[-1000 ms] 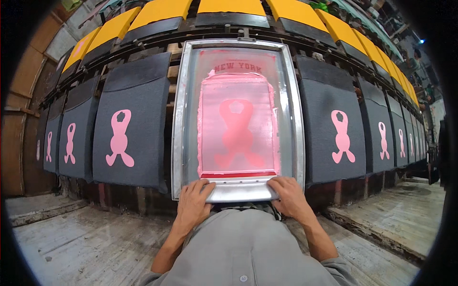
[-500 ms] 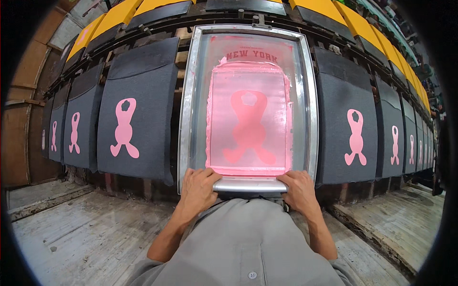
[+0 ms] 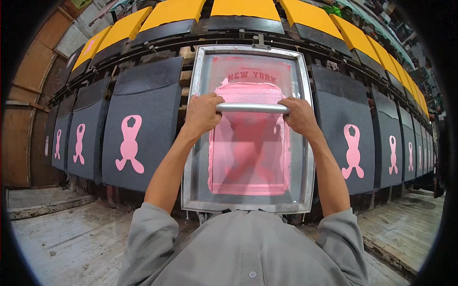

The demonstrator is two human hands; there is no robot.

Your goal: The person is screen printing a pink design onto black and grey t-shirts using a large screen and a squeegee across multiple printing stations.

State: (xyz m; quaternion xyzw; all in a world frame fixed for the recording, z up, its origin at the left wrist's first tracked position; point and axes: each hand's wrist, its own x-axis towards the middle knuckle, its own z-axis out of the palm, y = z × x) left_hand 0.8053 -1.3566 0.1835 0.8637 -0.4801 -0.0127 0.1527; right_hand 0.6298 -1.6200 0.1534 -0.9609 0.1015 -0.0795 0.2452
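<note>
A metal-framed printing screen (image 3: 188, 157) lies in front of me, its mesh coated with pink ink around a darker pink rabbit-like figure. Across its upper part runs a squeegee (image 3: 253, 108) with a silvery bar handle. My left hand (image 3: 204, 113) is closed round the handle's left end, and my right hand (image 3: 298, 116) grips the right end. Both forearms reach over the screen. The squeegee's blade is hidden beneath the handle, close to the thick band of ink (image 3: 250, 88) at the top of the coated area.
Dark grey fabric panels on boards, each printed with a pink figure, stand left (image 3: 138, 102) and right (image 3: 346, 114) of the screen. Behind is a row of yellow panels (image 3: 245, 10) on black boards. A hinge clamp (image 3: 260, 42) sits at the screen's far edge. Wooden planks (image 3: 95, 233) form the floor.
Both hands have carried the squeegee from the screen's near edge to its far part. My view has tilted, showing more of the yellow row.
</note>
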